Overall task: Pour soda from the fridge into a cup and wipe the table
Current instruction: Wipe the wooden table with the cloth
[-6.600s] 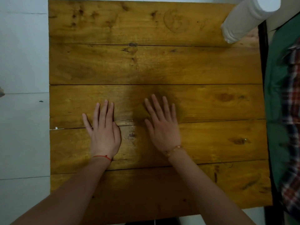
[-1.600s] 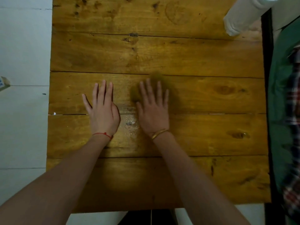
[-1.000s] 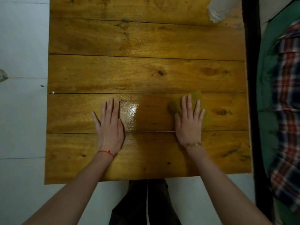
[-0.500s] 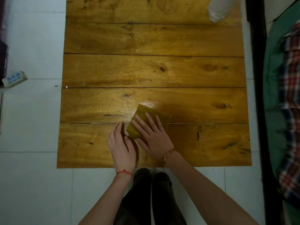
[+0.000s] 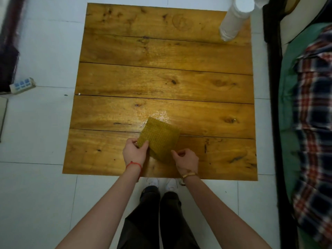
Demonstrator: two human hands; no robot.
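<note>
A yellow-green dotted cloth (image 5: 159, 139) is lifted at an angle just over the near part of the wooden table (image 5: 161, 78). My left hand (image 5: 135, 151) pinches its left corner between thumb and fingers. My right hand (image 5: 186, 161) pinches its lower right corner. A wet, shiny patch (image 5: 159, 115) lies on the plank just beyond the cloth. A white cup (image 5: 234, 20) stands at the table's far right corner.
White tiled floor surrounds the table. A bed with green bedding and a plaid cloth (image 5: 312, 123) runs along the right side. A small blue-and-white box (image 5: 22, 85) lies on the floor at the left, beside dark furniture (image 5: 9, 51).
My right hand was pressing the cloth flat and wiping across the table. Now both hands have picked it up by its corners, and the view has pulled back from the table.
</note>
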